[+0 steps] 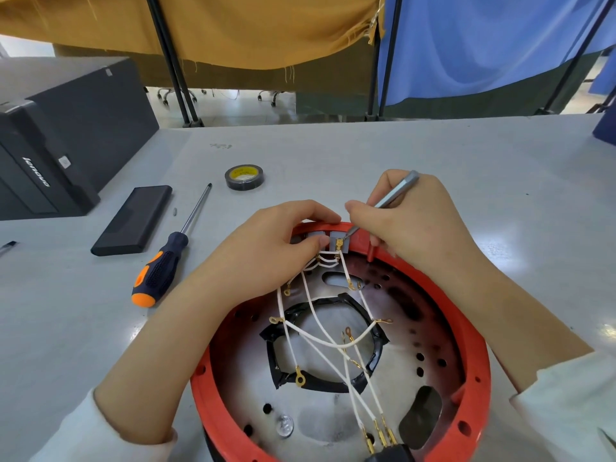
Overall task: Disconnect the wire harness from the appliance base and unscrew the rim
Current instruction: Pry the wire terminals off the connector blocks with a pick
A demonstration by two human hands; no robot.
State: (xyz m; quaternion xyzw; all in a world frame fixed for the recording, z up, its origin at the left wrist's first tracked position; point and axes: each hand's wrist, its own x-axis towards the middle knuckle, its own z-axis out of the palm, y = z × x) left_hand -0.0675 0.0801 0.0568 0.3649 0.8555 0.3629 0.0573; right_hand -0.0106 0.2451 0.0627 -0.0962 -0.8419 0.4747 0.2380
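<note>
A grey worktable [366, 155] fills the view, with mustard-yellow and blue curtains hung on black stands behind it. Near the person, an appliance base [333, 411] lies with its underside open: a metal plate pierced with holes and ringed by a red rim [480, 355]. White wires of the wire harness [313, 331] cross over the plate, several ending in loose brass ring terminals, and run up to grey terminal blocks [338, 243] at the far edge of the rim.

The left hand [266, 255] rests on the far rim, fingers curled over its edge and the thumb pressing down at the terminal blocks where the wires gather. The right hand [410, 221] grips a slim silver tool [395, 195] like a pen, fingers closed round its shaft, the tip set against the brass connector on the right-hand block.

To the left on the table lie a screwdriver [170, 251] with a blue-and-orange handle, a flat black case [133, 220] and, beyond them, a roll of black electrical tape [245, 176]. A black Lenovo computer case [60, 138] stands at the far left. A small loose screw [174, 211] lies between the case and the screwdriver shaft.
</note>
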